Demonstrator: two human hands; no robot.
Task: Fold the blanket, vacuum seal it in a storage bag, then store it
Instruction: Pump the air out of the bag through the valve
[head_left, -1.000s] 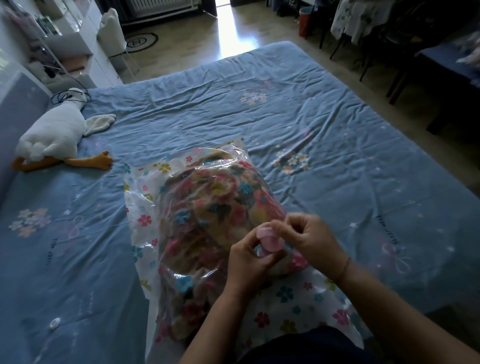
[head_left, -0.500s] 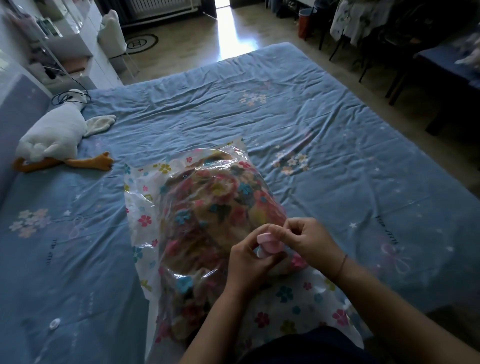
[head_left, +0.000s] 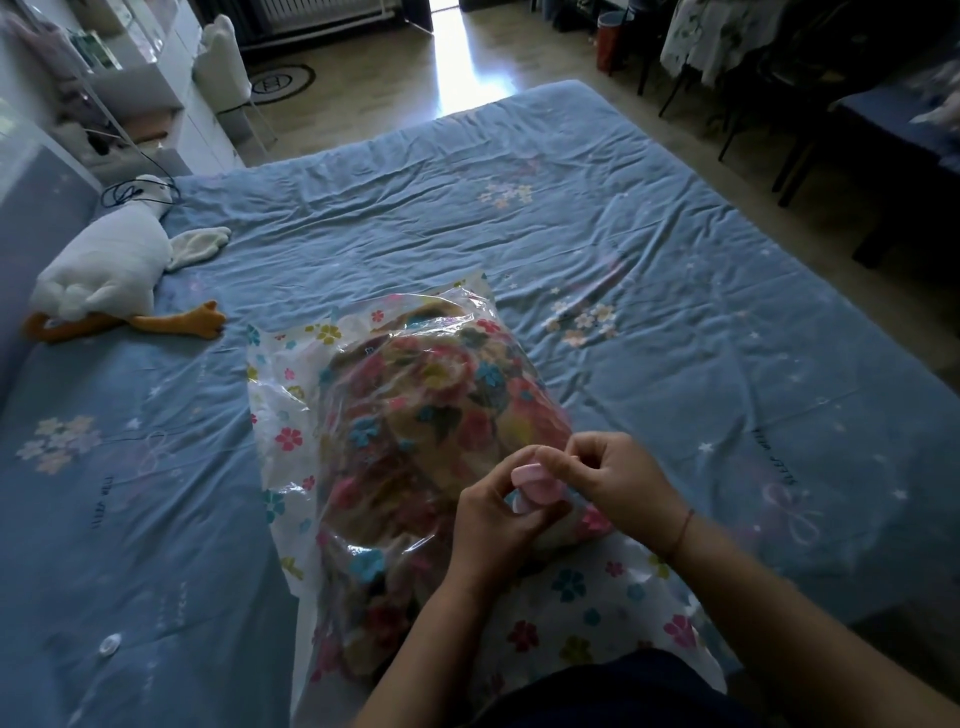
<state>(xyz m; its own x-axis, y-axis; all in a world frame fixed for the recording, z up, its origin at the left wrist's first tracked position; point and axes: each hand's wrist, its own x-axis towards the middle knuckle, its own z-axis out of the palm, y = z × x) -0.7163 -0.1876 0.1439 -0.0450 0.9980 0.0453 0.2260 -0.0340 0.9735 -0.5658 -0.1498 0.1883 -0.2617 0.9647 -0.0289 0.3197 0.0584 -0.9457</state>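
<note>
Blanket (head_left: 431, 415) sits bagged in the storage bag (head_left: 291, 415) mid-bed. Since a second ago the pink valve cap (head_left: 532, 483) has tilted up; left hand (head_left: 498, 525) and right hand (head_left: 618, 483) both pinch it. Valve likely being opened for vacuuming.

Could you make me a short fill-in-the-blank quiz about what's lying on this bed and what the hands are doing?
1. The folded floral blanket lies inside a clear plastic storage ____.
2. Both the left hand and the right hand hold a small round valve cap coloured ____.
3. The white plush goose has feet coloured ____.
4. The wrinkled bedsheet is coloured ____.

Missing words: bag; pink; orange; blue
</note>
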